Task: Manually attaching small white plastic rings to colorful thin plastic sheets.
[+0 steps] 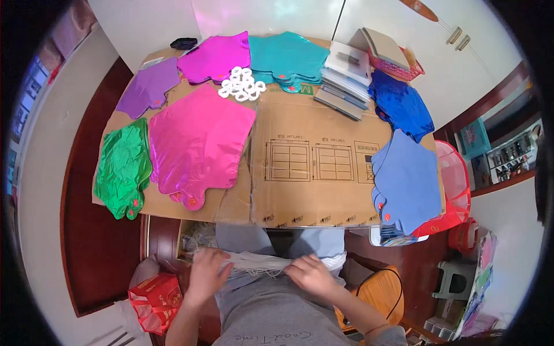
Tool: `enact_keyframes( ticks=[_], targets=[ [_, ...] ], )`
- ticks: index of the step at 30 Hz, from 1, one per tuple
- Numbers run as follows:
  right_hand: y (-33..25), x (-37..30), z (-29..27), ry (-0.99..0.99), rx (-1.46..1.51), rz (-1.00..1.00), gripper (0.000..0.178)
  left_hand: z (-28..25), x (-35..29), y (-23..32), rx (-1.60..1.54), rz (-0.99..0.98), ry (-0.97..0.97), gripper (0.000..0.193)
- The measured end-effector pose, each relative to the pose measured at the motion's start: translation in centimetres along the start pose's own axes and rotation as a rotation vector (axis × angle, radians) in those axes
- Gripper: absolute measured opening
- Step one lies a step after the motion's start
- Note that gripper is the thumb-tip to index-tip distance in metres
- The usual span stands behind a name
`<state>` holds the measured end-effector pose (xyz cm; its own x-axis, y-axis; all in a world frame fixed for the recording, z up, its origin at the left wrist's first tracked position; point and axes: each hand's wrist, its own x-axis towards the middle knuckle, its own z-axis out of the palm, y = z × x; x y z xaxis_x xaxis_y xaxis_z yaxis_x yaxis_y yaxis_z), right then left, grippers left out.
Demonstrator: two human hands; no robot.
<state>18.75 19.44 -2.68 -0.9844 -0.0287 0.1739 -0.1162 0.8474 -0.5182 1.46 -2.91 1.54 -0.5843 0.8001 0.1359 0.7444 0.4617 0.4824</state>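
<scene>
Over my lap, a white bundle of thin strands [259, 262] stretches between my two hands, with loose threads hanging below it; whether it is string or thin plastic I cannot tell. My left hand [209, 274] is closed at the bundle's left end, its fingertips partly hidden. At the other end, the fingers of my right hand [314, 278] pinch the bundle. Beyond them on the cardboard-covered table lie flat foil pieces that look like uninflated balloons: a large pink stack [202, 144], a crumpled green one [123, 167] and a light blue stack [407, 179].
Farther back are purple [149, 87], magenta [216, 57], teal [288, 57] and dark blue [401, 104] foil pieces. Several small white rolls [241, 84] sit near a pile of flat packets [346, 75]. A red bag [156, 300] stands at lower left, a wooden stool [381, 294] at lower right.
</scene>
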Motion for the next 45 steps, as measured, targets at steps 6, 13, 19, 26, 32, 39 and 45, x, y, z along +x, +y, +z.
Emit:
enact_keyframes(
  ticks=[6, 13, 19, 26, 32, 39, 45],
  targets=[
    [-0.1, 2.5, 2.2, -0.023, -0.007, 0.046, 0.010, 4.4, 0.7, 1.8, -0.109, 0.052, -0.051, 0.015],
    [0.4, 2.6, 3.4, -0.019, 0.255, 0.158, 0.007, 7.2, 0.8, 2.4, -0.167, 0.038, -0.145, 0.016],
    [0.5, 2.8, 2.9, -0.001, 0.377, 0.231, 0.009, 8.5, 0.8, 2.3, -0.167, 0.037, -0.127, 0.015],
    [0.5, 2.9, 2.3, -0.051, 0.362, 0.260, 0.011, 8.4, 1.4, 2.5, -0.276, -0.016, -0.157, 0.013],
    [-0.1, 2.7, 1.9, -0.084, 0.343, 0.293, 0.013, 9.4, 1.1, 2.4, -0.296, -0.015, -0.150, 0.012],
    [-1.4, 3.5, 0.4, 0.044, 0.061, 0.088, 0.006, 8.8, 1.3, 3.2, -0.121, -0.011, -0.136, 0.010],
    [-2.8, 3.0, -1.6, 0.101, 0.306, 0.126, 0.004, 9.4, 0.5, 2.5, -0.014, 0.038, -0.048, 0.008]
  ],
)
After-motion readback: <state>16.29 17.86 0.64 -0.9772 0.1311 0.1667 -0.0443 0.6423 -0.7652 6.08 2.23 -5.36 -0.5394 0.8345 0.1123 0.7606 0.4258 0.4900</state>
